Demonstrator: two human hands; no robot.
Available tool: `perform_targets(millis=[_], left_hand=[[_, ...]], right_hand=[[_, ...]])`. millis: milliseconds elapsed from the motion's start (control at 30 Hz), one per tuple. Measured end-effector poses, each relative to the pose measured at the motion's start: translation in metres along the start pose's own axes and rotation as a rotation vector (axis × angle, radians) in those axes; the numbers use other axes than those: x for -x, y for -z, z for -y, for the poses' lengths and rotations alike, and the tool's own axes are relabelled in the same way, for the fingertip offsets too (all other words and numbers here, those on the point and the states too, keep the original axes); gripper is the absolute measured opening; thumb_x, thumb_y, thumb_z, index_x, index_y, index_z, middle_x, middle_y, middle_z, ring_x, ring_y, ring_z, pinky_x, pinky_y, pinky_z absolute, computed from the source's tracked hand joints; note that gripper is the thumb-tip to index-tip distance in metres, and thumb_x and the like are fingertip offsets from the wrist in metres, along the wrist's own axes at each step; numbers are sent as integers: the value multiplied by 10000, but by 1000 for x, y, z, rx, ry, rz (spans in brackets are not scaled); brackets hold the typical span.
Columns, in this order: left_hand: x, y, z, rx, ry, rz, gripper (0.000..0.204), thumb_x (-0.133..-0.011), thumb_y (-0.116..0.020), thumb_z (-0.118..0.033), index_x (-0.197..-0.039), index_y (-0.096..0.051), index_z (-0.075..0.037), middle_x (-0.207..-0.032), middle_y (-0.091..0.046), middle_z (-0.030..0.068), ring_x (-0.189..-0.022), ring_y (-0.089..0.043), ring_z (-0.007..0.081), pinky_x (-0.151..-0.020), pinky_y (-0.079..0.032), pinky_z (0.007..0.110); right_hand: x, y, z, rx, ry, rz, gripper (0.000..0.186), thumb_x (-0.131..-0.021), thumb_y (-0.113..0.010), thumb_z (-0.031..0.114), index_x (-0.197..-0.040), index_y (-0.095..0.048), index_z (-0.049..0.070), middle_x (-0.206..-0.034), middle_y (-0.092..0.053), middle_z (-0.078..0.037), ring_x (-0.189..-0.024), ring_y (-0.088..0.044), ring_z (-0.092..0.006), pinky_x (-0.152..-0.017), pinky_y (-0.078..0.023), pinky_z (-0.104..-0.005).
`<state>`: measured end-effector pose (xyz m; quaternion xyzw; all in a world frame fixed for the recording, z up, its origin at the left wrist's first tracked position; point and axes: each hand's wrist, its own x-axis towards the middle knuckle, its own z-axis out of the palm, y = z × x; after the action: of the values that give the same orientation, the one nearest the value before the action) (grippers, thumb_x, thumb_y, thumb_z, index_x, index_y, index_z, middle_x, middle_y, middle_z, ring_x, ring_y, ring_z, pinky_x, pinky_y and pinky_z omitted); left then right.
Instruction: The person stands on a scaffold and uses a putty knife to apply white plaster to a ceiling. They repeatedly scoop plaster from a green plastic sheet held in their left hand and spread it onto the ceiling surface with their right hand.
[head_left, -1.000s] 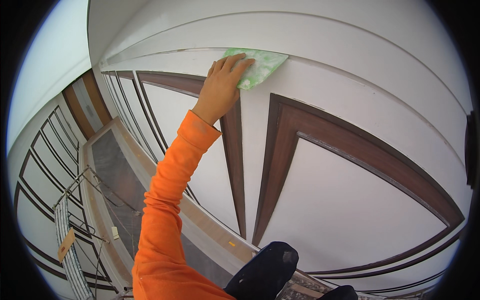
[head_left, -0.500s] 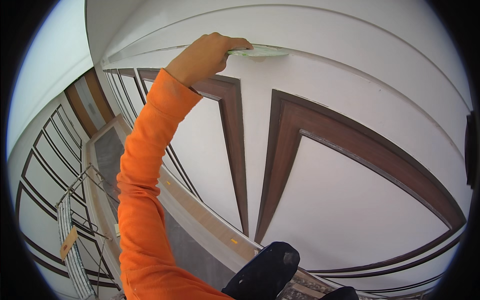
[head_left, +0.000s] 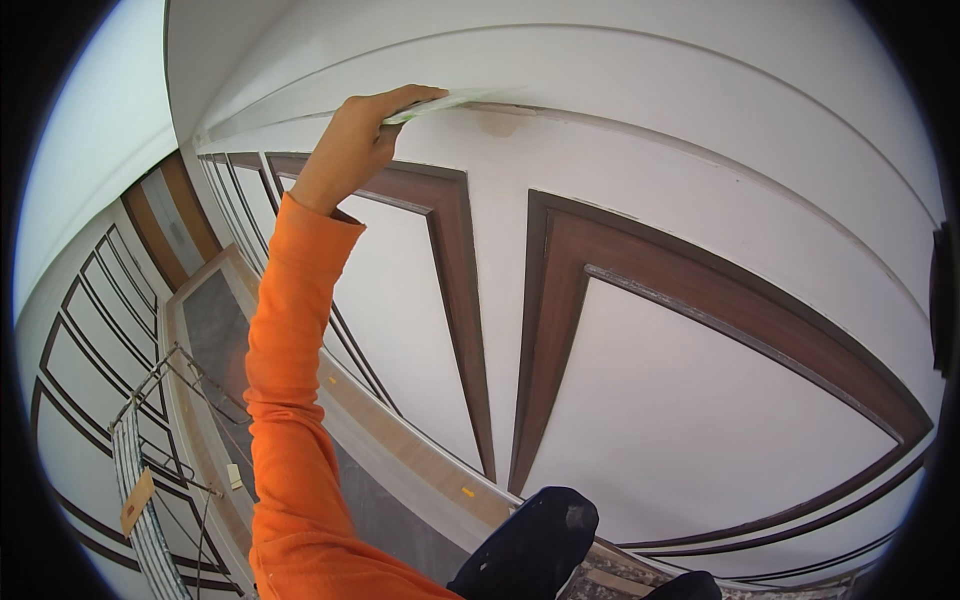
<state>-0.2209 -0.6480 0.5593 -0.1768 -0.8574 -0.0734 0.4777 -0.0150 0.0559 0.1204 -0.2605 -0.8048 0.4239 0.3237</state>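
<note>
My left hand (head_left: 350, 150), in an orange sleeve (head_left: 295, 330), is raised to the upper part of a white wall (head_left: 700, 190). Its fingers are closed round a pale, greenish flat scraper (head_left: 430, 104), whose far end is smeared by motion. The blade lies along a thin ledge line in the wall, though I cannot tell whether it touches. Just right of the blade, a beige-grey filler patch (head_left: 503, 123) shows under that line. My right hand is out of view.
Dark brown moulding frames (head_left: 560, 240) border white wall panels below. My dark-clad knees (head_left: 540, 535) are at the bottom. Down on the left stands a metal scaffold frame (head_left: 150, 385) with a striped plank (head_left: 140, 500). A brown door (head_left: 170, 215) is at the far left.
My left hand has moved left and slightly down with the scraper, and the blade has tilted. The filler patch it partly covered now shows. The view has shifted slightly.
</note>
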Motion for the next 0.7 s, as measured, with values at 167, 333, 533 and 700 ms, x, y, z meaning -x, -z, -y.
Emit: perform_targets(millis=[167,333,533,700], left_hand=[[41,-5,-16,186,240,-204,279,-942,-599,-52,-1216,-636,-16,-951,-697,119,-895,-639,195,-827,-470,269],[76,-43,-41,979,567,-530,420,-951,-630,-89,-1319,-498,66,-1237,-611,140,-1074,-621,203,-917,-503,325],[66,-55,-53,1585,781,-467,406,-950,-576,-35,-1314,-427,69,-1269,-560,176,-1118,-636,283,-928,-581,404],[50,-47,-63,1698,812,-402,355,-979,-478,-38,-1278,-378,124,-1264,-521,252,-1120,-633,365,-934,-612,447]], right_hand=[[-2,2,-2,7,-30,-6,756,-941,-564,555,-1379,-426,-46,-1314,-495,-286,-1184,-479,-368,-1004,-401,-484],[-13,1,1,3,26,-20,569,-963,-575,436,-1268,-489,-36,-1180,-556,-239,-1062,-518,-317,-934,-440,-450],[-39,-8,19,-8,194,-11,351,-988,-588,293,-1135,-564,-25,-1019,-630,-181,-916,-565,-256,-850,-487,-409],[-49,-21,81,-74,130,-20,284,-1005,-601,279,-1035,-609,-3,-794,-682,-108,-749,-594,-218,-815,-500,-366]])
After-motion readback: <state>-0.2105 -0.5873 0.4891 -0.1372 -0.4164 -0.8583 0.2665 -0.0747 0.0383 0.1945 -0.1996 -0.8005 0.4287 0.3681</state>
